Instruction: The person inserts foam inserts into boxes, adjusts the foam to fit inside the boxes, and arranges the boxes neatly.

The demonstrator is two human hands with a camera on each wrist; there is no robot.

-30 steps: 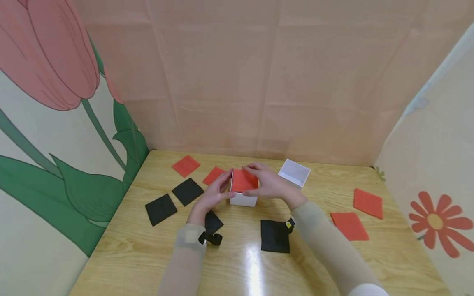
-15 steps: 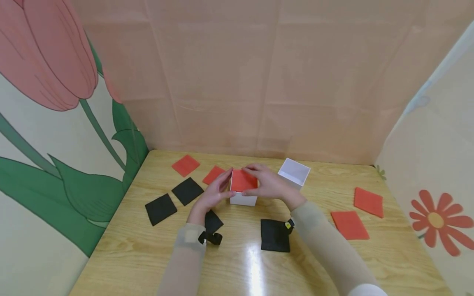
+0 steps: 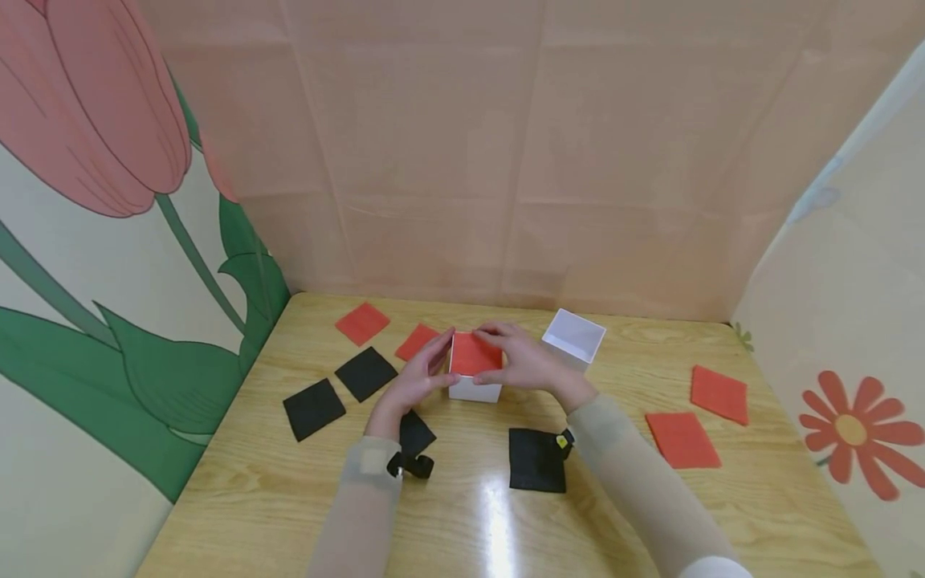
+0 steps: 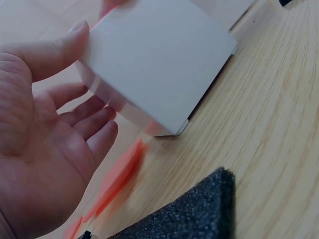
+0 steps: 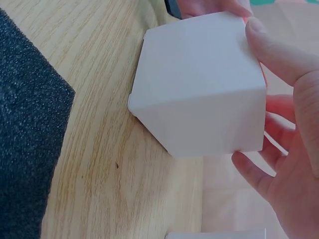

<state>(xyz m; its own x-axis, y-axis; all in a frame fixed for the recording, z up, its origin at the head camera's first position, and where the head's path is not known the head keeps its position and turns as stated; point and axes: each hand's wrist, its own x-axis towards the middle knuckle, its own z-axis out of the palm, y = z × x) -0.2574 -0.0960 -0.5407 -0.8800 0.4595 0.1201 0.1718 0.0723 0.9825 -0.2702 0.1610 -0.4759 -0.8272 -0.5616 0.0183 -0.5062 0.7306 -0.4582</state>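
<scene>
Mid-table stands a small white box (image 3: 474, 390), its mouth covered by a red foam square (image 3: 477, 353). My left hand (image 3: 417, 380) holds the box at its left side, thumb on the near top edge; in the left wrist view, the fingertips of that hand (image 4: 47, 124) lie along the box wall (image 4: 159, 64). From the right, my right hand (image 3: 527, 361) grips the box, its fingers reaching over the far right corner of the red square. The right wrist view shows the thumb of this hand (image 5: 299, 109) at the top edge of the box (image 5: 199, 64).
Behind my right hand stands another white box piece (image 3: 576, 335), open upward. Red foam squares lie at the right (image 3: 682, 440) and back left (image 3: 363, 323). Several black foam squares (image 3: 314, 409) lie at the left and one (image 3: 537, 460) nearer me.
Hardly anything differs: both hands keep the same hold on the white box, and the red foam square sits very slightly lower at its mouth.
</scene>
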